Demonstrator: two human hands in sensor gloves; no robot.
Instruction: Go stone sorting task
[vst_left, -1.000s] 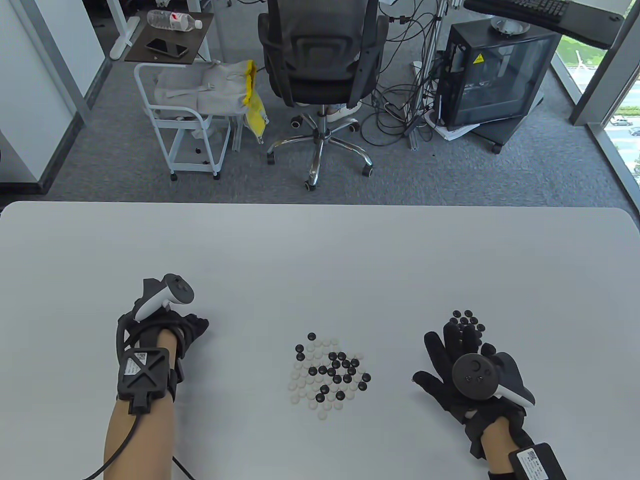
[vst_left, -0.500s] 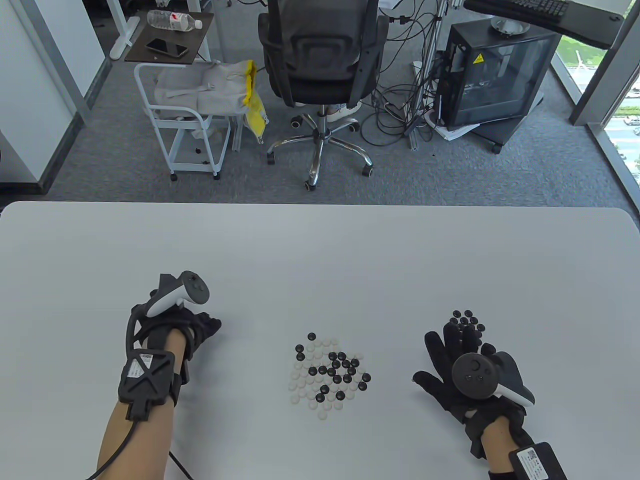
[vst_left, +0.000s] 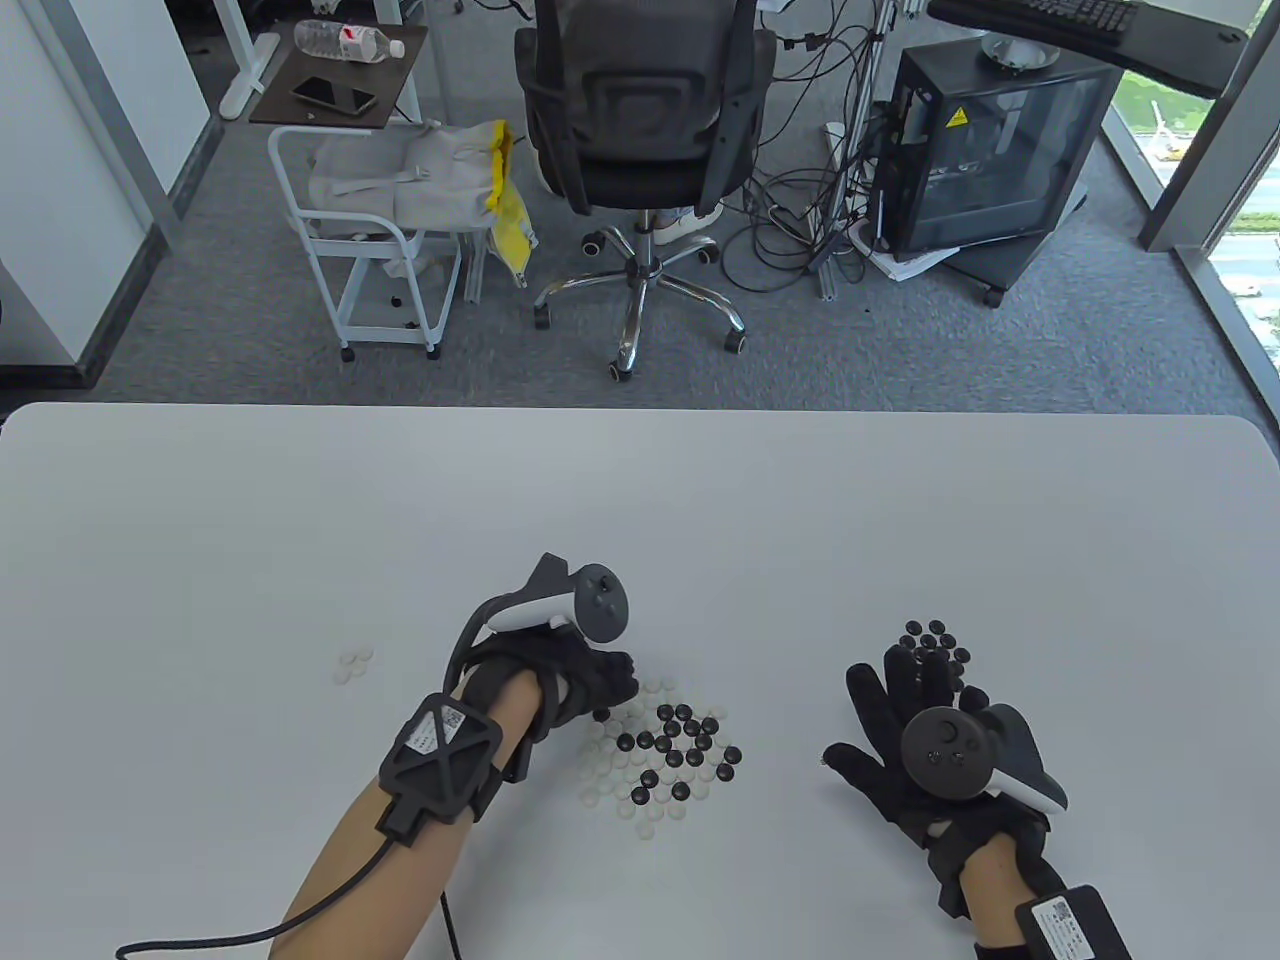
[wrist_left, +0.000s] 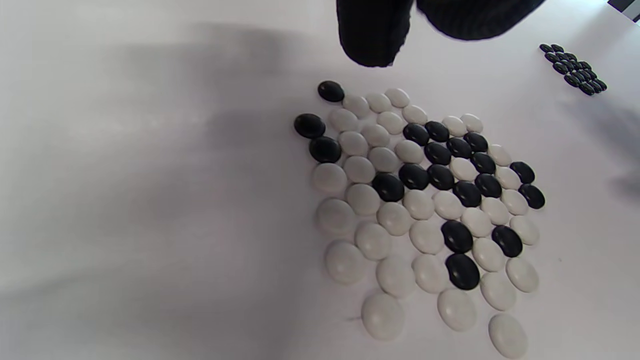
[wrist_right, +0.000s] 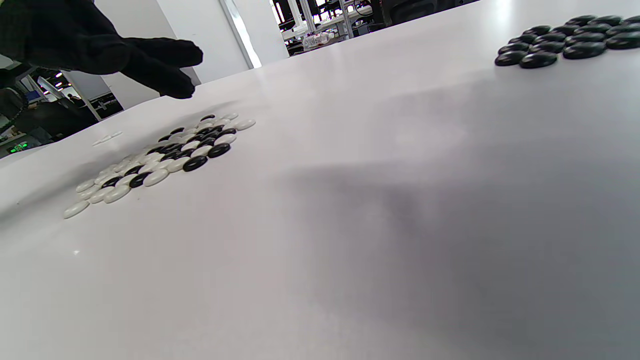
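A mixed pile of black and white Go stones (vst_left: 665, 750) lies near the table's front middle; it also shows in the left wrist view (wrist_left: 420, 200) and the right wrist view (wrist_right: 160, 160). My left hand (vst_left: 612, 690) hovers over the pile's far left corner with its fingers curled. One fingertip (wrist_left: 372, 45) hangs above the stones and holds nothing. A group of black stones (vst_left: 935, 640) lies at the right. My right hand (vst_left: 890, 715) rests flat and spread just in front of that group. Three white stones (vst_left: 353, 665) lie at the left.
The white table (vst_left: 640, 500) has bare surface behind and to both sides of the stones. The left wrist's cable (vst_left: 330, 900) trails off the front edge. An office chair (vst_left: 640, 120), a white cart (vst_left: 370, 230) and a computer case (vst_left: 990, 150) stand beyond the far edge.
My left hand has moved right, from the table's left side to the mixed pile. Three white stones now show where it was. My right hand has not moved.
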